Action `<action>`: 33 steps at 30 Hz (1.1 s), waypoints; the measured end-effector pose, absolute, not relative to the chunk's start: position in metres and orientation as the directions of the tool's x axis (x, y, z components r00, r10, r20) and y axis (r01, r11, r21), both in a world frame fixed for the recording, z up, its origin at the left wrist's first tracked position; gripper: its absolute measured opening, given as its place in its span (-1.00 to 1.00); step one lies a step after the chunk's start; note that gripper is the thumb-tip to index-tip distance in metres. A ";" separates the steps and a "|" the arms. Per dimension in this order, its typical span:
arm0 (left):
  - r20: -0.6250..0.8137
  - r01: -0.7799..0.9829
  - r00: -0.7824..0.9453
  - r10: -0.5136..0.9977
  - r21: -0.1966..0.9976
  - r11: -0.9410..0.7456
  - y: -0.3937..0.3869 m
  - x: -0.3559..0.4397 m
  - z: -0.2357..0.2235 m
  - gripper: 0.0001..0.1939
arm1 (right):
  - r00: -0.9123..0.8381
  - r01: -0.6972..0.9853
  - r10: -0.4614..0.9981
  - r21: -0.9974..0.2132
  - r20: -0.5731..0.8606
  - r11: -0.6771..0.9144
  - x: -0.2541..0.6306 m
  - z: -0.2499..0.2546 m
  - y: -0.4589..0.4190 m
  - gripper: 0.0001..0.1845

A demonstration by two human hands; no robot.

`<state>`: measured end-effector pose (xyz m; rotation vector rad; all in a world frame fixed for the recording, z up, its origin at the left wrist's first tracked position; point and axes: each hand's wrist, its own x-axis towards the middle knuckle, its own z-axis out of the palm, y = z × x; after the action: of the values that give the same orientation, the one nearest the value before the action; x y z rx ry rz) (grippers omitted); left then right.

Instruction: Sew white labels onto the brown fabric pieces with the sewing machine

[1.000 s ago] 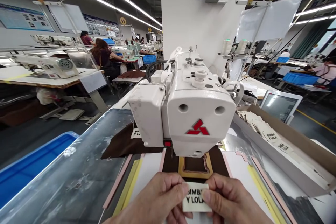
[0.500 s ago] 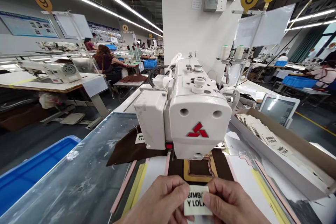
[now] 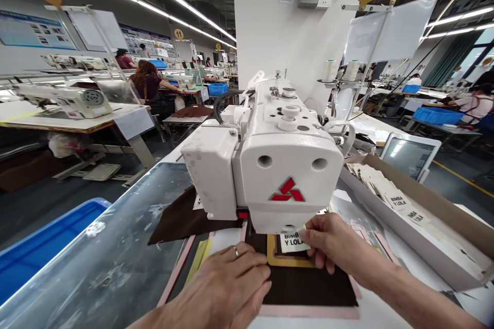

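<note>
The label point(image 3: 290, 248), pinched by the right fingers point(image 3: 319, 221), should be squared within the yellow frame point(image 3: 287, 262); the left fingers point(image 3: 250, 259) are laid together.

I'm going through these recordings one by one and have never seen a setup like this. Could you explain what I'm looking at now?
There is no robot here. The picture comes from a camera worn on a person's head, looking forward and down at two bare hands. The large white machine with the red emblem appears to be a sewing machine. Below it, the right hand holds a small white label over a gold-coloured frame; whether they touch is hard to tell. The left hand lies palm down by the left edge of the dark brown fabric. On the right, a long box holds similar labels.
</note>
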<state>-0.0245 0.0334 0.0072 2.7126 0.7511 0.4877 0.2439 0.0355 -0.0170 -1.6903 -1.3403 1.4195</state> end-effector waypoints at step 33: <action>0.091 0.465 0.858 0.505 0.278 -0.841 0.053 -0.012 -0.010 -0.47 | -0.433 0.791 0.824 -0.285 0.366 0.542 0.232 -0.031 0.023 -0.73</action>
<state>-0.0120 0.0532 -0.0102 2.7870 0.7398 0.2353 0.2325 0.0229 -0.0306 -1.3090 -2.3189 0.0971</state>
